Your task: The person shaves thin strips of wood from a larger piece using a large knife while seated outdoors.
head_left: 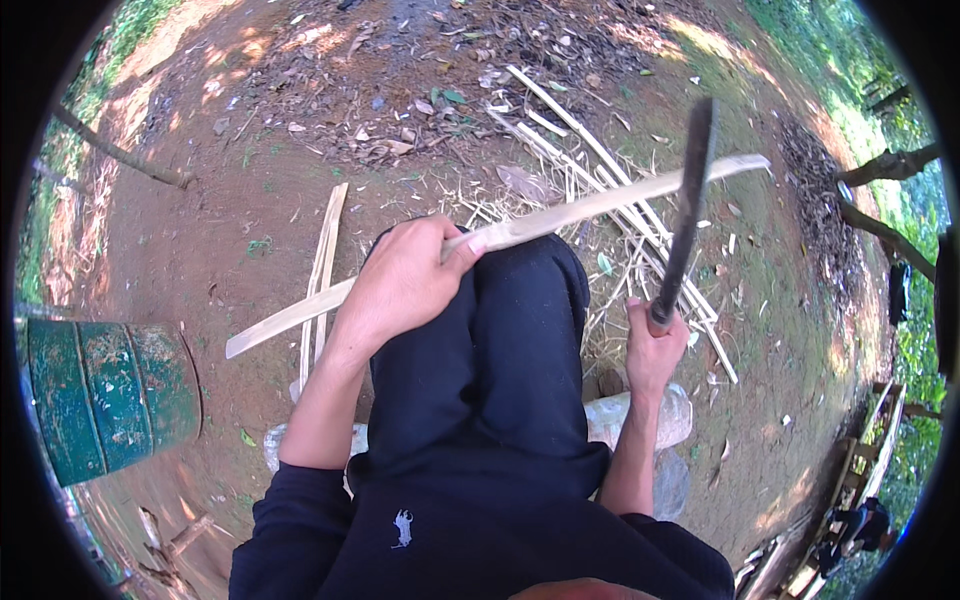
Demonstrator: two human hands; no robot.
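Note:
My left hand (405, 278) grips a long pale bamboo strip (600, 203) and presses it across my raised knee in dark trousers (520, 340). The strip runs from lower left to upper right. My right hand (652, 345) holds the handle of a dark long-bladed knife (688, 215). The blade points up and crosses the strip near its far end, touching or just in front of it.
Several split bamboo strips (590, 150) lie on the dirt ahead, with two more (325, 260) to the left. A green metal drum (105, 395) stands at left. I sit on a pale log (650, 415). Another person (865, 520) crouches at far lower right.

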